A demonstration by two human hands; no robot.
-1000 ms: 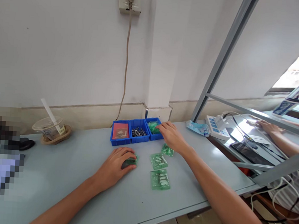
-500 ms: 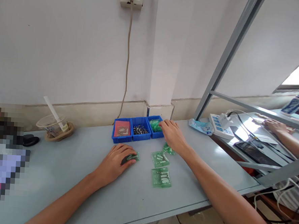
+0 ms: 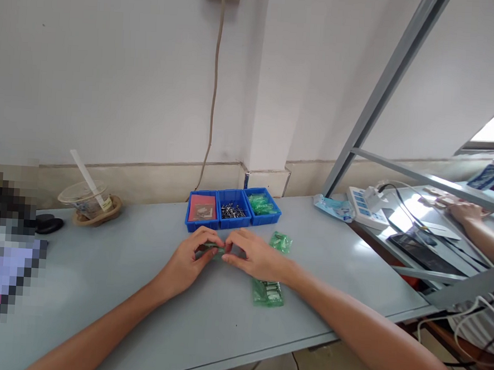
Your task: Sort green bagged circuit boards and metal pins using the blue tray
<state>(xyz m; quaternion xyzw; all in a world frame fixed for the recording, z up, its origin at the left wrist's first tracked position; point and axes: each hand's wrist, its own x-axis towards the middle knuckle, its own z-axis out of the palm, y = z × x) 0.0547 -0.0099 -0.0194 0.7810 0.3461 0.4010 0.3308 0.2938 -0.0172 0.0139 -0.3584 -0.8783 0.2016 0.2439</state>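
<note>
My left hand is closed in a pinch on a small green plastic bag just above the table. Against the same bag, my right hand brings thumb and fingertips together; its fingers partly cover the bag. Under and beside my right hand lie a green bag with metal parts and another crumpled green bag. Beyond the hands stand three joined blue bins: the left bin holds a red piece and a small clear packet, the middle bin loose screws, the right bin green bags.
At left, a plastic cup with a straw rests in a woven holder. Toward the right are a blue packet, a white power strip and a grey metal frame. Another person's hand works at the neighbouring table.
My right hand has come from beside the right bin down and left to the bag at my left hand. My left hand has lifted slightly and its grip has turned. The view has shifted a little.
</note>
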